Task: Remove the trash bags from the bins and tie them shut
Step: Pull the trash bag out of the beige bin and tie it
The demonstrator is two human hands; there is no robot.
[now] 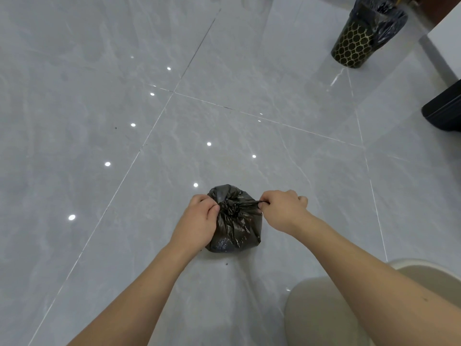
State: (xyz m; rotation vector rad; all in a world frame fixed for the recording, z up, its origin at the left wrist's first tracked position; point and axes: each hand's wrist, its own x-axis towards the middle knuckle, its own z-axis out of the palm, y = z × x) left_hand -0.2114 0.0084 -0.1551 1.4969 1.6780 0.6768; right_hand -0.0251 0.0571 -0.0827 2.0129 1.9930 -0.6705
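Note:
A small black trash bag (pixel 235 228) sits on the grey tiled floor, its top gathered into a knot. My left hand (pixel 198 221) pinches one twisted end of the bag's top on the left side. My right hand (pixel 283 211) pinches the other end, stretched out to the right. A black bin with a gold honeycomb pattern (pixel 354 43) stands far back at the right, with a black liner bag (pixel 381 13) draped over its rim. A beige bin (pixel 321 313) stands at the lower right, partly hidden by my right forearm.
The glossy grey floor (pixel 124 121) reflects ceiling lights. A dark object (pixel 444 113) lies at the right edge. A white piece of furniture (pixel 446 33) stands at the upper right, beside the patterned bin.

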